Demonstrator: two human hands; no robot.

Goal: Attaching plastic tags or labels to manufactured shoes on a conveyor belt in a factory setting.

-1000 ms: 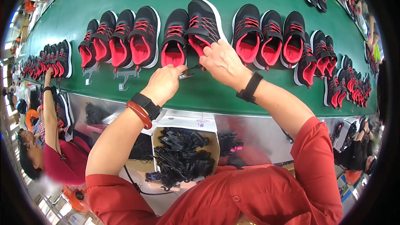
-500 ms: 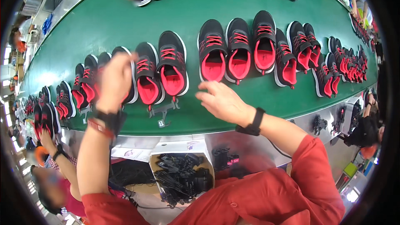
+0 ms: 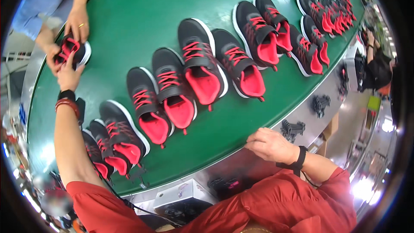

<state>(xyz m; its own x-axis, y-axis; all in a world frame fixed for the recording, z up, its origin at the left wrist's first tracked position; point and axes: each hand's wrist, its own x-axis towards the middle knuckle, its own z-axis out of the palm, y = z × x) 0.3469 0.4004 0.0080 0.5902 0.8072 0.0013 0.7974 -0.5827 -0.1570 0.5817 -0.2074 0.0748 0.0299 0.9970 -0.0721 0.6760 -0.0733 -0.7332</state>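
Observation:
My left hand (image 3: 69, 77) stretches to the far left of the green conveyor belt, with a finger extended onto a black and red shoe (image 3: 67, 51). Another person's two hands hold that shoe. Nothing shows in my left hand. My right hand (image 3: 271, 145) rests by the belt's near edge, its fingers curled together, with nothing visible in them. Between my hands stand black sneakers with red linings and laces, such as one in the middle (image 3: 200, 62) and one right of it (image 3: 239, 64). Their heels face me.
More sneakers (image 3: 120, 133) stand near my left forearm, and several in rows (image 3: 330, 15) at the far right. Black plastic shoe hangers (image 3: 292, 129) lie on the metal ledge (image 3: 276, 123). Below the belt is a white box (image 3: 183, 194) with black pieces. Another person (image 3: 379, 67) sits at right.
My left hand has swung out to the far-left shoe and the other person's hands. My right hand has left the shoes for the near edge, its fingers now curled. The view has turned left.

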